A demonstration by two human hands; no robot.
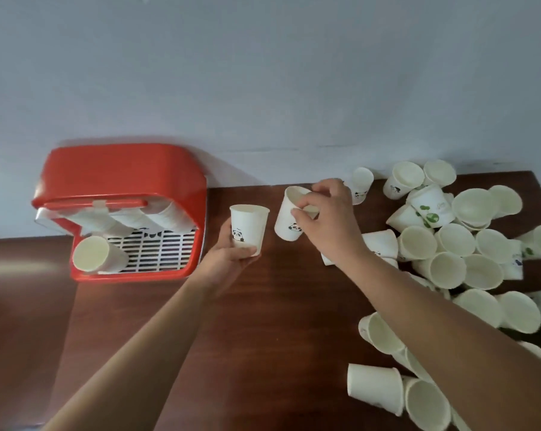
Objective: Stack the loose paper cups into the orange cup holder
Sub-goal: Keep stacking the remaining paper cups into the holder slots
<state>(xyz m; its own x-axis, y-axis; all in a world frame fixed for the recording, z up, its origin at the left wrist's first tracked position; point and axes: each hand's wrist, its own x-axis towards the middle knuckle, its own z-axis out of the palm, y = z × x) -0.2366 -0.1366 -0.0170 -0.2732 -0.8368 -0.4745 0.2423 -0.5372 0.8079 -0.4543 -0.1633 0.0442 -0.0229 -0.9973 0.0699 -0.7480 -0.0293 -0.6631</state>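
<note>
The orange cup holder [123, 178] stands at the left against the wall, with stacks of white cups inside and one cup [96, 255] lying on its white grid. My left hand [228, 259] holds a white panda paper cup [249, 228] upright from below, just right of the holder. My right hand [328, 219] grips a second panda cup [289, 219] by its rim, tilted, close to the right of the first cup. A heap of loose paper cups [468, 253] covers the right side of the table.
The dark brown wooden table [278, 321] runs up to a pale wall [263, 73]. More loose cups [375, 387] lie near the front right, under my right forearm. Bare wood shows between the holder and the heap.
</note>
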